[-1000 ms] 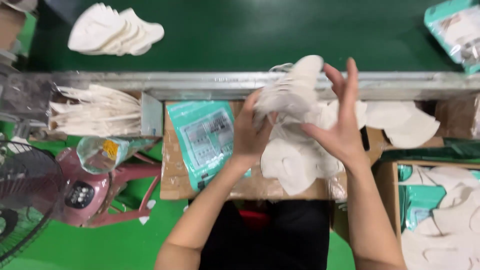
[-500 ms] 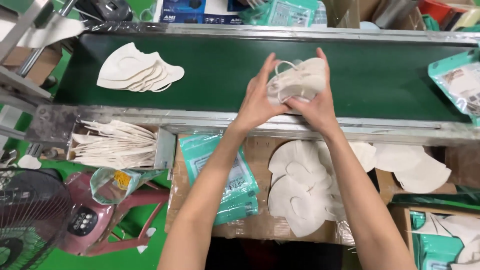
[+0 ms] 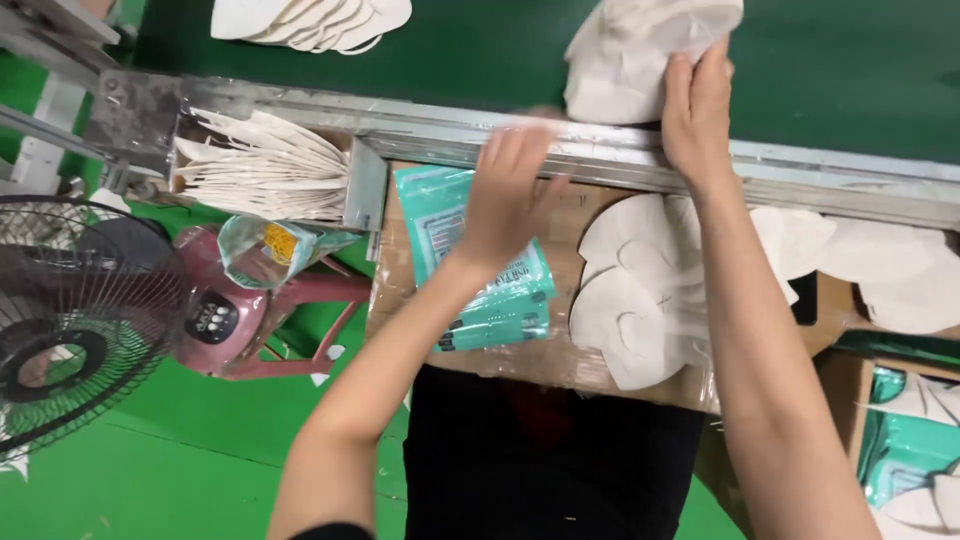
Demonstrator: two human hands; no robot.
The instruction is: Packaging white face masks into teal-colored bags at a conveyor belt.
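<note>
A stack of white folded face masks (image 3: 640, 50) lies on the green conveyor belt (image 3: 480, 50), and my right hand (image 3: 697, 105) rests on its near side with fingers pressed against it. My left hand (image 3: 512, 195), blurred and holding nothing with fingers spread, hovers above the teal plastic packets (image 3: 470, 290) on the cardboard work surface (image 3: 400, 300). More white masks (image 3: 640, 290) lie loosely piled on that surface between my arms.
Another fanned pile of masks (image 3: 310, 18) sits on the belt at the far left. A metal rail (image 3: 850, 180) edges the belt. A holder of stacked white sheets (image 3: 265, 165), a pink stool (image 3: 240, 320) and a fan (image 3: 70, 320) stand left. A box with teal packets (image 3: 915, 450) is right.
The mask stack has been set down on the belt. My left hand has let go and pulled back toward the teal packets. My right hand stays on the stack.
</note>
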